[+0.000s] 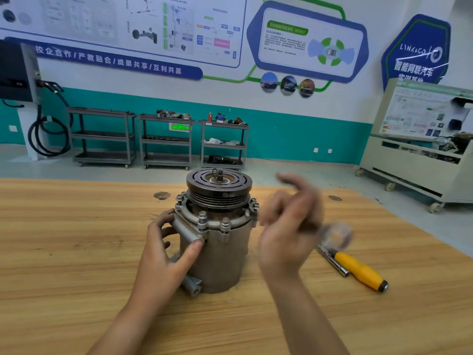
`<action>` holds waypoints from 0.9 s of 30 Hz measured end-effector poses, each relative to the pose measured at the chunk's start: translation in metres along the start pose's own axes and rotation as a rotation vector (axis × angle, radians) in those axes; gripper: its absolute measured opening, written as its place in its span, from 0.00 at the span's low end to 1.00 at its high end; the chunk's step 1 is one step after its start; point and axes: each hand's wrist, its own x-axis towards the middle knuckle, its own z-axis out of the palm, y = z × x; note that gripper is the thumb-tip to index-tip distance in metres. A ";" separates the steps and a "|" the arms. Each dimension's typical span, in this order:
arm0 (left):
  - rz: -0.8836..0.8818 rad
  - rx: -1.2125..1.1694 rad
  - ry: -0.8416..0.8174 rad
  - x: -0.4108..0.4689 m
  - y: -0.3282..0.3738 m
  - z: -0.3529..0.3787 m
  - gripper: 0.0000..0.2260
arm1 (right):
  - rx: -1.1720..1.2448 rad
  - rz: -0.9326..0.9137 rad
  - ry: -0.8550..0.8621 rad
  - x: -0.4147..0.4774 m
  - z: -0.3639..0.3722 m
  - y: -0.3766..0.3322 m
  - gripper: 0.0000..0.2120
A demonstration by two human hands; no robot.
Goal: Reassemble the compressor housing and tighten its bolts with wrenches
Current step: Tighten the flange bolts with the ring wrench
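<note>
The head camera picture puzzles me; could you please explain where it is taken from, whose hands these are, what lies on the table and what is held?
This single picture comes from a camera worn on a person's head, looking forward and down, so both bare arms belong to the wearer. A metal compressor stands upright on the wooden table, with a grooved pulley on top and bolts around its flange. The left hand grips the compressor's side. The right hand is blurred and holds a metal tool with a round head; its type is unclear. Beside it on the table lie a yellow-handled tool and a slim metal bar.
</note>
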 end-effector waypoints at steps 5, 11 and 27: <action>0.005 -0.005 0.003 0.000 0.000 0.001 0.26 | 0.469 0.587 0.330 0.089 -0.021 -0.009 0.27; 0.005 0.007 -0.003 -0.001 0.000 0.000 0.25 | 0.623 1.064 0.437 0.114 -0.031 0.048 0.31; 0.002 0.024 0.004 0.000 0.003 0.000 0.26 | 0.695 1.434 0.459 0.092 -0.038 0.125 0.30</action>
